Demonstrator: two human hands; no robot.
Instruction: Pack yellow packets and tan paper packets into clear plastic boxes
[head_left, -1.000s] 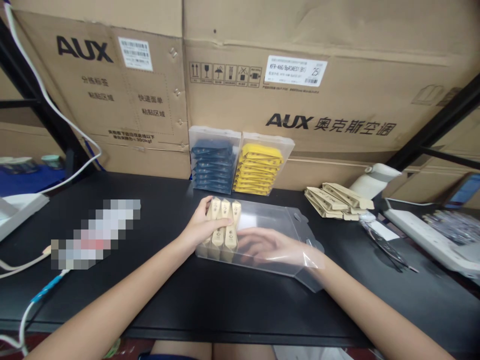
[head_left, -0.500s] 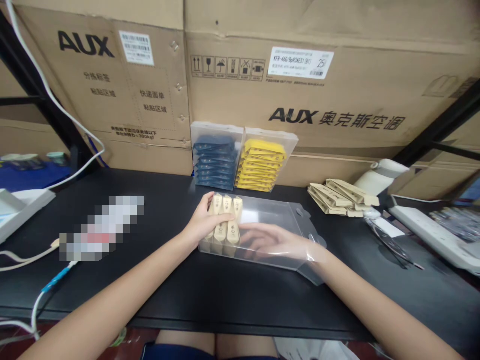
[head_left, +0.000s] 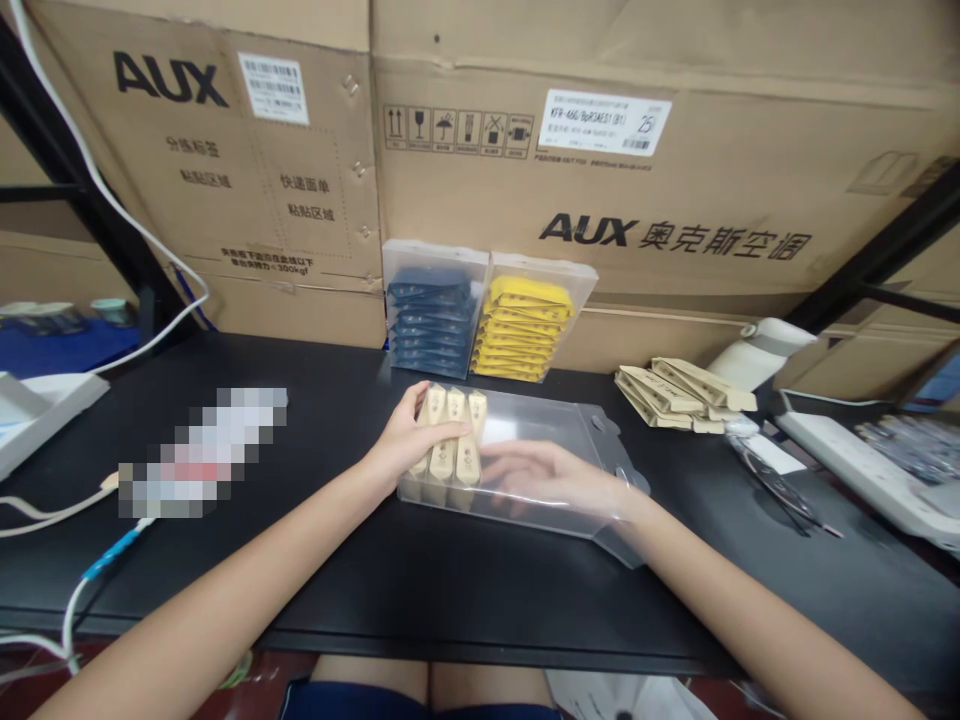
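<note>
A clear plastic box (head_left: 540, 420) lies on its side on the black table, its flapped end toward the right. Three beige paper packets (head_left: 466, 465) stand in a row inside its left end. My left hand (head_left: 420, 440) is wrapped round that end, with the thumb over the top above the packets. Through the opening at the right, my right hand (head_left: 540, 475) reaches into the box. Its fingers are stretched toward the rightmost packet, slightly blurred, and hold nothing that I can see. Whether the fingertips touch that packet I cannot tell.
Two upright clear boxes hold blue packets (head_left: 429, 320) and yellow packets (head_left: 523, 325), against large cardboard cartons (head_left: 465, 210). On the right lie more beige packets (head_left: 671, 395), a white bottle (head_left: 765, 350), glasses (head_left: 787, 500) and a power strip (head_left: 862, 470). A cable (head_left: 112, 555) crosses the left.
My right hand has shifted slightly inside the box, its fingers a little higher. My left hand, the box and the packets stay in place.
</note>
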